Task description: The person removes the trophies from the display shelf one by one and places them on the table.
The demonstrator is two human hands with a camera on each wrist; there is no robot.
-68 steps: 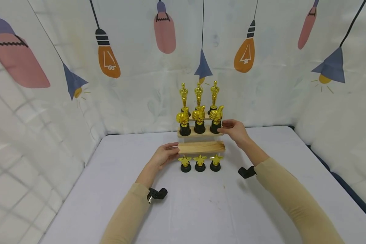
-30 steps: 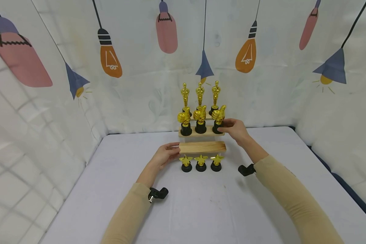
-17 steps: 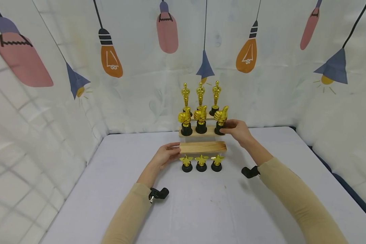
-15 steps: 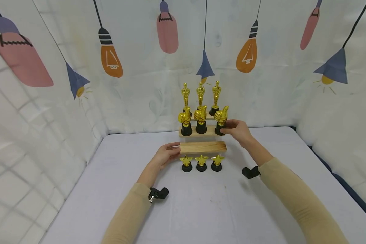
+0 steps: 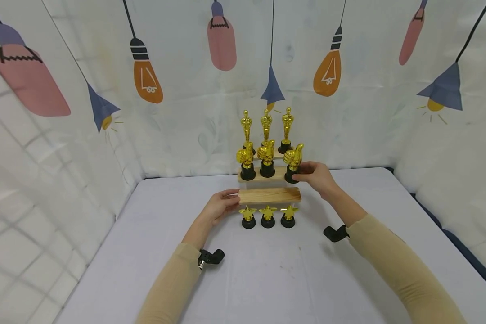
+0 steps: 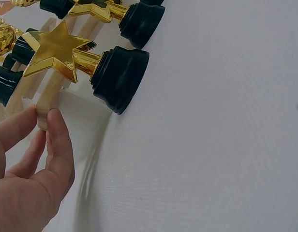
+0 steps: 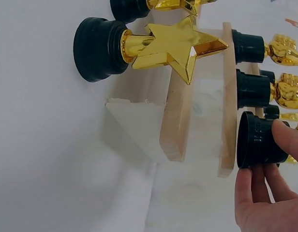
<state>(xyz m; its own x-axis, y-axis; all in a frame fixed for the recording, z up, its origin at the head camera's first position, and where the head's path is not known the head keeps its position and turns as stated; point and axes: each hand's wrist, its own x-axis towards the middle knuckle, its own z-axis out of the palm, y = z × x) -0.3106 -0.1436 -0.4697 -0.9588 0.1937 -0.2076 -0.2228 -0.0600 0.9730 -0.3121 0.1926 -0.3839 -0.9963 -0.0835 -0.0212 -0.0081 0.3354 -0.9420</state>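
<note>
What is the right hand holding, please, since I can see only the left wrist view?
Observer: The right hand holds the rightmost thumb trophy.
Operator: Thank you; could you tell me whether it also touches the front plank?
Observer: No, the right wrist view shows it apart from that plank.
Operator: And what stands behind the thumb trophies, please?
Observer: The head view shows three gold figures in a row there.
</note>
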